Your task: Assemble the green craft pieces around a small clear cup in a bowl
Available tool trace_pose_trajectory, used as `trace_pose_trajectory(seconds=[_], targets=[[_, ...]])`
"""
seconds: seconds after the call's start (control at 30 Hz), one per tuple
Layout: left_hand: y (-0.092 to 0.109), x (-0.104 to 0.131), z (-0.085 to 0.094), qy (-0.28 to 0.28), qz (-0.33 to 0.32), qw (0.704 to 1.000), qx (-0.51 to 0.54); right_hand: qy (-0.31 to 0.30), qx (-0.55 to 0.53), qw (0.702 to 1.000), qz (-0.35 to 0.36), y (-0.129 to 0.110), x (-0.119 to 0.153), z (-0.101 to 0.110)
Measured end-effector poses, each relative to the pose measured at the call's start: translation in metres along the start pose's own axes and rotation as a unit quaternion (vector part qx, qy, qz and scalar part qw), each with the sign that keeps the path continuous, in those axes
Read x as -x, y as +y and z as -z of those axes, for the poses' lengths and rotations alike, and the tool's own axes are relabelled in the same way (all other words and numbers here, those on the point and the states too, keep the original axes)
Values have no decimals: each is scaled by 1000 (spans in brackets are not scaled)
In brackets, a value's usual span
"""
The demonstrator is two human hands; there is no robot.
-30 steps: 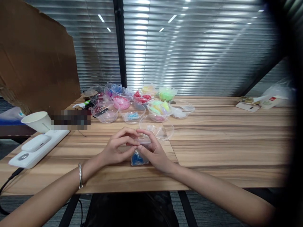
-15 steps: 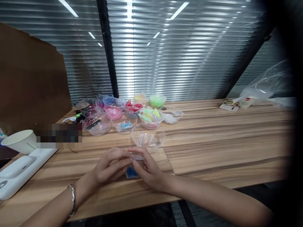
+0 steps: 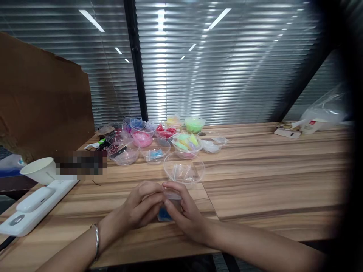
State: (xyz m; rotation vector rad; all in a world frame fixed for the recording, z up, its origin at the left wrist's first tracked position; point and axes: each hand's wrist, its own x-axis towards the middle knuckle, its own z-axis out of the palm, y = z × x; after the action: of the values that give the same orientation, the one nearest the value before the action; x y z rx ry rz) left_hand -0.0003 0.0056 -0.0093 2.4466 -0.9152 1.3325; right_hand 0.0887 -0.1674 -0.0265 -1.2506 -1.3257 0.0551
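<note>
Right now, both forearms are slanting inward over the near edge of the tabletop (image 3: pixel 263 177), and the two hands are meeting at the middle. The left hand (image 3: pixel 143 204) is angling across with its knuckles raised, its fingers curving toward the other hand; a silvery bracelet (image 3: pixel 96 240) is circling that wrist. The right hand (image 3: pixel 188 215) is mirroring it, the index finger arching above and the thumb pointing forward below. Between them they are framing a small clear bag (image 3: pixel 163 215) with something blue low inside. The right fingers are pinching the bag; the left ones are bunching by its left edge, tips close to the right hand's, and from where I'm standing I cannot tell whether they are gripping. The bag is sitting just on the near side of a clear bowl (image 3: pixel 200 174) holding transparent packets (image 3: pixel 183 172). Off to the left, a paper cup (image 3: pixel 42 170) is standing beside a long white device (image 3: pixel 41 207).
</note>
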Motion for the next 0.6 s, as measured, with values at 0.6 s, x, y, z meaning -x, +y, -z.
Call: trace_pose_trajectory(seconds=[0.6], targets=[[4,-1,-2,16,53,997,59,17,-43,997,-64,-3,-2,-1]])
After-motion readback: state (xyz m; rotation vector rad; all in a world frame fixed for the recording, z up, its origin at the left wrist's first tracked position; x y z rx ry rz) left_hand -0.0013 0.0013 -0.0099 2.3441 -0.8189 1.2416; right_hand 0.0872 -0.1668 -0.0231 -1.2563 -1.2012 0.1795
